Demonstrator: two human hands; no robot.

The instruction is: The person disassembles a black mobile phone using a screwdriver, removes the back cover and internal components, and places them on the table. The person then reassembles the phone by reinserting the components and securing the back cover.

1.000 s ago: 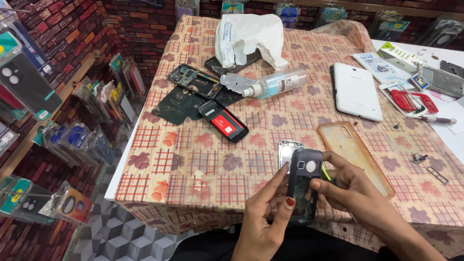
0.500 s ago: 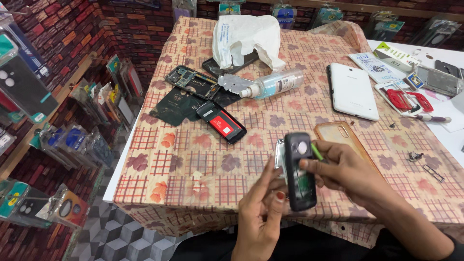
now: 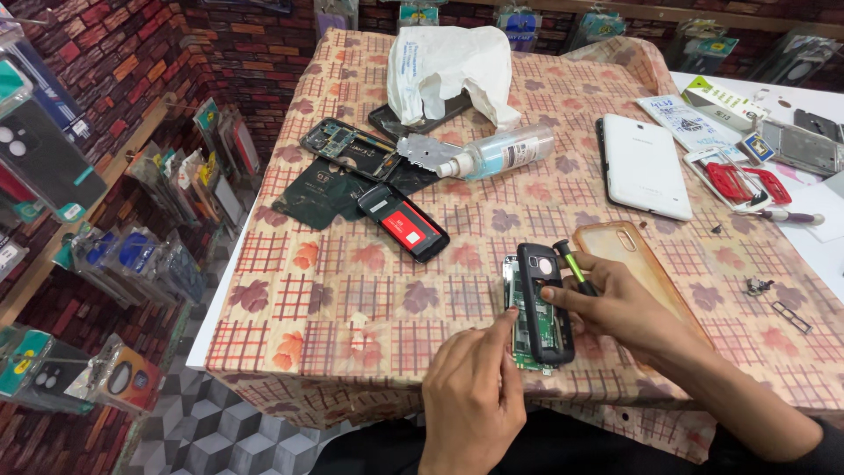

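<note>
Two hands are working on an opened phone near the worktop's front edge.

The left hand (image 3: 470, 400) is reaching up palm-down, its grip pinching the phone (image 3: 541, 303) at its lower left side. The right hand (image 3: 624, 303) is angling in from the right, fingers pressed around a green-tipped screwdriver (image 3: 573, 266) and steadying the phone's right edge.

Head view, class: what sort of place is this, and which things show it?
Probably a phone repair stall: an opened phone under both hands, a bare circuit board on the checked cloth, and packaged phone cases racked along the brick wall.
</note>
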